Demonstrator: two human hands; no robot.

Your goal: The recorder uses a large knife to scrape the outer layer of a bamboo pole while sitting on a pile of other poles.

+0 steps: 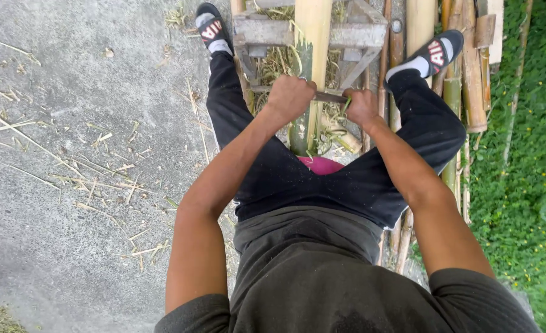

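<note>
We draw a blade across a bamboo pole.
Our left hand (289,95) and right hand (360,106) grip the blade (329,97) ends across the pole (310,55), which rests on a wooden frame (347,34).

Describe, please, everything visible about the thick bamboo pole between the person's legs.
The bamboo pole is thick and round, lying lengthwise away from the person, between the legs. Its far part is pale yellow and looks peeled; near the hands a strip of green skin remains. It rests on a grey wooden frame. A thin blade lies across it, gripped at one end by the left hand and at the other by the right hand. Its near end is hidden by the legs.
</note>
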